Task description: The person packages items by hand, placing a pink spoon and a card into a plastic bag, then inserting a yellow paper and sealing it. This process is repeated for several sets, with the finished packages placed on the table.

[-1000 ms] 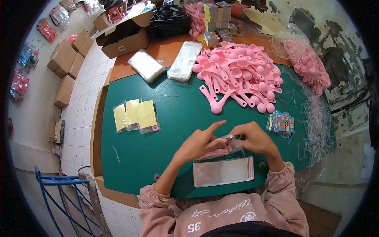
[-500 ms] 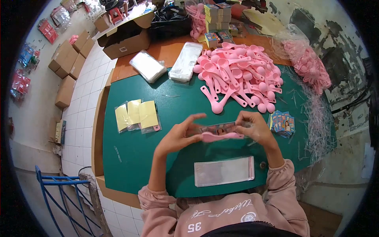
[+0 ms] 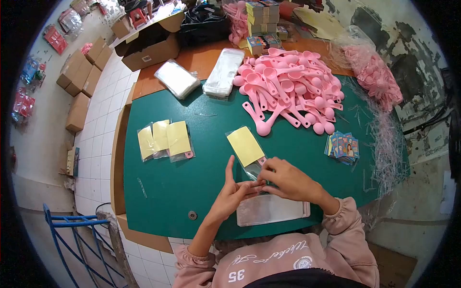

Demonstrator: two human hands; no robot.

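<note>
A clear plastic bag [image 3: 250,170] lies tilted on the green table, holding a yellow card [image 3: 246,147] and a pink spoon whose handle end [image 3: 261,161] shows beside the card. My right hand [image 3: 293,181] pinches the bag's near end with its fingertips. Against that same end is my left hand [image 3: 234,196], its index finger pointing away and other fingers stretched toward the right hand. Beneath both hands rests a stack of clear bags [image 3: 273,211], partly covered.
Several filled bags with yellow cards [image 3: 178,138] lie left. A large heap of pink spoons [image 3: 288,91] covers the far right, near printed cards [image 3: 345,146]. Packs of clear bags [image 3: 224,72] and an open carton [image 3: 151,50] stand behind. Plastic scraps [image 3: 386,153] hang along the right edge.
The spoon and printed card, earlier held between both hands, are no longer seen there. A bag with a yellow card and spoon now lies before me, and both hands have come nearer together.
</note>
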